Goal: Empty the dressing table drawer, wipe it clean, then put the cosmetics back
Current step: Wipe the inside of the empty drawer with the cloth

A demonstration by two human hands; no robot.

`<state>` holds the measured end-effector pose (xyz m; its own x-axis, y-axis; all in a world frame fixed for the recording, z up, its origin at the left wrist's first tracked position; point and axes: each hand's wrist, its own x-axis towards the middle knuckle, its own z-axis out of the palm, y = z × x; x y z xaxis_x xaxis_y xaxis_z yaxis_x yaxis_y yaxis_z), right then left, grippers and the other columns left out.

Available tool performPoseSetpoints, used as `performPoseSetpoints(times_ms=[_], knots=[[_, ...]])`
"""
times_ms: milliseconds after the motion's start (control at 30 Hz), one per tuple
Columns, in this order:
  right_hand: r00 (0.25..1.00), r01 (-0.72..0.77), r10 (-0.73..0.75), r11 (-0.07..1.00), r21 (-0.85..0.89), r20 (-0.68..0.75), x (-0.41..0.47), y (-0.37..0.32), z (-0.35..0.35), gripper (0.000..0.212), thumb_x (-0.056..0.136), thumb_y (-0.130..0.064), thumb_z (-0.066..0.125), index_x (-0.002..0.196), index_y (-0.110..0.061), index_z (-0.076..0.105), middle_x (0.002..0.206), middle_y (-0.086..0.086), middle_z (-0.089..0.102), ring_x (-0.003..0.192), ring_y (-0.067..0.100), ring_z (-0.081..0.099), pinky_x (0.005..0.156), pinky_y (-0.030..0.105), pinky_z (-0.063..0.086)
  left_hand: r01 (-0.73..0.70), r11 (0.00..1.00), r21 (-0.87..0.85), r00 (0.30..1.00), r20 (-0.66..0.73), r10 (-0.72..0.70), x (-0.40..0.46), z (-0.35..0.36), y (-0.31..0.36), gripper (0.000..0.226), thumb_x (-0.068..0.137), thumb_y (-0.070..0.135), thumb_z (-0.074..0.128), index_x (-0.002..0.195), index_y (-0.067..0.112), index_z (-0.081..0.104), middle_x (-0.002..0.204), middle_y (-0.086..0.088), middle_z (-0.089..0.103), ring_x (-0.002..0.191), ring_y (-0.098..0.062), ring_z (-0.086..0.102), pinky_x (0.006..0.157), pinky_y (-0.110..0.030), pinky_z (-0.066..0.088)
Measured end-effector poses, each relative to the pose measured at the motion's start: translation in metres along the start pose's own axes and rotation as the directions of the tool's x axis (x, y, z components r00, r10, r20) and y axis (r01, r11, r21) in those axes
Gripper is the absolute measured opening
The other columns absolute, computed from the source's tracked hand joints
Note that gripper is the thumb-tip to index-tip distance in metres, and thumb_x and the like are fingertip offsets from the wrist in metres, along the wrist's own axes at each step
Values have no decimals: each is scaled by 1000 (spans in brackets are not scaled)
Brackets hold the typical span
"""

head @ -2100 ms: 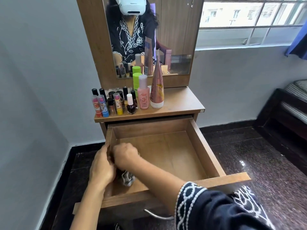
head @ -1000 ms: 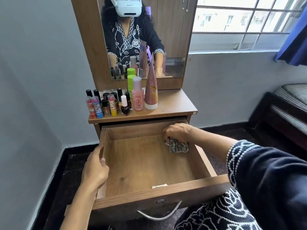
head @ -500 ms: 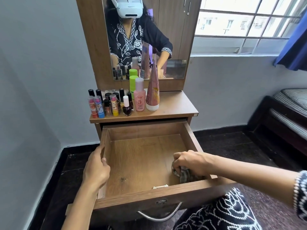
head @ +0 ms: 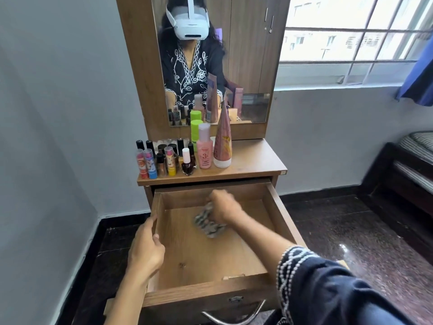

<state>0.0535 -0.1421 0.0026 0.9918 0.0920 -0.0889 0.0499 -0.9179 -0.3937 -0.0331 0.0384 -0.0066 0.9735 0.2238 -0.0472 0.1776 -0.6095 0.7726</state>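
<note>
Left hand (head: 146, 250) grasps drawer (head: 284, 215) side wall, steadying it; right hand (head: 223, 207) fingers clenched round cloth (head: 208, 222), scrubbing floor; cosmetics (head: 185, 156) parked on top

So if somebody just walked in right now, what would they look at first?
Probably the big open drawer pulled out in the middle, where the right hand grips a patterned cloth on its wooden bottom while the left hand holds the drawer's left wall. Next, the crowd of colourful bottles standing on the tabletop just above, on its left half, in front of the mirror.
</note>
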Motion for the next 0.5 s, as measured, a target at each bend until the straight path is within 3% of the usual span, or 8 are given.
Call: performPoseSetpoints(times_ms=[100, 200, 400, 500], knots=[[990, 118, -122, 991, 59, 68, 2, -50, 32, 41, 82, -2, 63, 122, -14, 59, 122, 14, 58, 112, 30, 58, 95, 39, 51, -4, 1000, 12, 1000, 1, 4, 2, 1, -2, 50, 95, 2, 37, 142, 16, 32, 144, -10, 38, 131, -29, 39, 104, -39, 33], [967, 210, -201, 977, -47, 158, 2, -79, 36, 41, 82, 0, 63, 122, -7, 58, 116, 17, 62, 107, 33, 61, 89, 42, 53, -11, 1000, 22, 1000, -5, 11, 5, 1, -3, 49, 94, 1, 38, 141, 14, 35, 142, -12, 42, 128, -30, 41, 103, -39, 34], [812, 514, -410, 839, -177, 417, -63, -73, 26, 36, 74, 4, 72, 108, 6, 62, 104, 23, 66, 95, 33, 64, 80, 38, 53, 13, 1000, 16, 1000, -6, -13, 2, 0, 0, 50, 94, 1, 38, 142, 16, 33, 145, -12, 38, 131, -30, 38, 104, -39, 33], [781, 555, -450, 818, -152, 433, -83, -60, 16, 35, 75, 11, 64, 109, 1, 67, 106, 23, 67, 98, 36, 65, 83, 40, 52, 5, 1000, -10, 1000, -3, -5, -1, 0, 3, 50, 95, 1, 38, 142, 14, 32, 147, -11, 36, 132, -30, 37, 104, -40, 34]])
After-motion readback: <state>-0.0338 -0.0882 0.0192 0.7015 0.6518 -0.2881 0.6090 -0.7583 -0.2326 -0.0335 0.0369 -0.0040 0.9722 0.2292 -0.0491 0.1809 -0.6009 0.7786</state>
